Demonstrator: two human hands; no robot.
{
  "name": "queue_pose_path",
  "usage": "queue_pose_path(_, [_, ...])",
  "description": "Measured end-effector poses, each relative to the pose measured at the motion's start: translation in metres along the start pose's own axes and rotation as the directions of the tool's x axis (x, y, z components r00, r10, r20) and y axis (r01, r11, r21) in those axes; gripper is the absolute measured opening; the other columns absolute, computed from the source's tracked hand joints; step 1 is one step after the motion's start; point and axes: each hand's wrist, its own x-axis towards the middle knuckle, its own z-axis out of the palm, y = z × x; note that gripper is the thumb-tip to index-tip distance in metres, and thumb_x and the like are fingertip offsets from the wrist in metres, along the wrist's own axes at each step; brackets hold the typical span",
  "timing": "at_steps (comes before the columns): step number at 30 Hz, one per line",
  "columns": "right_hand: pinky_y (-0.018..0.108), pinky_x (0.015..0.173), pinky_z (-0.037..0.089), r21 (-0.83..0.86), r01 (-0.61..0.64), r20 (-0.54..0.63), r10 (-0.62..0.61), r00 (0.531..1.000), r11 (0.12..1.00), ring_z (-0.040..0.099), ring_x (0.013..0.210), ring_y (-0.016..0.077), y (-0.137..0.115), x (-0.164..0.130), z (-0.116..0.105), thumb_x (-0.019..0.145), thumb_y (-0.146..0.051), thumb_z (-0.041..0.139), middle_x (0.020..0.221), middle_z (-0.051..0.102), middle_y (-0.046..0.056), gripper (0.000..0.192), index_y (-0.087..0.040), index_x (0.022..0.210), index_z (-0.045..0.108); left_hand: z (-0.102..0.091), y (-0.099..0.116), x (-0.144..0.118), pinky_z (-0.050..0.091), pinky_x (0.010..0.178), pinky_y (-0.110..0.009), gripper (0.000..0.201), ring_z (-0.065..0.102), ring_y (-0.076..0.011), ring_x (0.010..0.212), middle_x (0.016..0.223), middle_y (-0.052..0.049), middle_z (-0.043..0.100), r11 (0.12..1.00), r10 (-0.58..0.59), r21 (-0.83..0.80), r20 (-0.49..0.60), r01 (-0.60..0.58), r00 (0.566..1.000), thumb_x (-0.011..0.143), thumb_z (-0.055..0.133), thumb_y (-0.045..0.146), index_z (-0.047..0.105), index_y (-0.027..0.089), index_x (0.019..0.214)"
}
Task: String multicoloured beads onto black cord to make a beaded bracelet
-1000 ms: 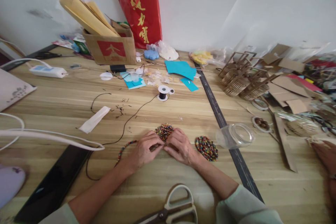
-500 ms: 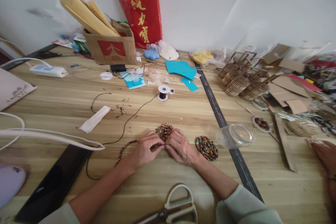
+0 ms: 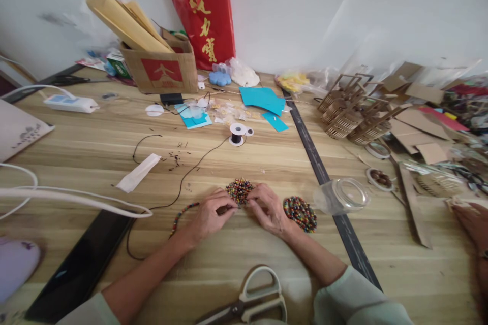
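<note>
My left hand (image 3: 214, 215) pinches a thin black cord (image 3: 218, 150), its tip poking out past the thumb and forefinger. A strand of multicoloured beads (image 3: 178, 218) threaded on the cord trails to the left of that hand. My right hand (image 3: 268, 208) is at the right edge of a heap of small loose beads (image 3: 239, 190), its thumb and fingertips drawn together; what they hold is too small to make out. Right of this hand lies a coiled string of beads (image 3: 300, 214). The cord runs back to a white spool (image 3: 237, 134).
Scissors (image 3: 263, 294) lie near the front edge. A clear plastic jar (image 3: 341, 196) lies on its side at right, near small wooden baskets (image 3: 348, 111). A black tablet-like slab (image 3: 80, 266) and white cables (image 3: 76, 193) are at left. Another person's hand (image 3: 470, 221) rests far right.
My right hand has parted from my left fingertips and shifted slightly right and up to the bead heap. My left hand keeps its pinch on the cord, almost in place.
</note>
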Motion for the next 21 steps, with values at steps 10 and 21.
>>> queue_pose_path(10, [0.036, 0.080, 0.039, -0.225, 0.116, 0.165, -0.080, 0.983, 0.967, 0.052, 0.072, 0.0170, 0.0011, -0.0053, 0.0005, 0.087, -0.020, 0.055, 0.073, 0.060, 0.003, 0.008, -0.019, 0.079, 0.054, -0.0019, 0.0023, 0.0000, 0.048, 0.073, -0.028, 0.010, 0.060, -0.0168, 0.075, 0.074, -0.004, 0.067, 0.998, -0.065, 0.005, 0.033, 0.065, 0.997, 0.081, 0.063, 0.010, 0.067, 0.015, 0.073])
queue_pose_path(21, [0.037, 0.086, 0.040, -0.327, 0.131, 0.193, -0.069, 0.979, 0.936, 0.055, 0.077, 0.0180, 0.0022, -0.0053, 0.0046, 0.089, -0.020, 0.054, 0.075, 0.063, 0.004, 0.008, -0.018, 0.082, 0.057, 0.0012, -0.0015, -0.0013, 0.048, 0.072, -0.029, 0.011, 0.059, -0.0168, 0.073, 0.072, -0.004, 0.067, 0.997, -0.008, 0.076, 0.027, 0.006, 1.000, 0.081, 0.062, 0.011, 0.066, 0.016, 0.072])
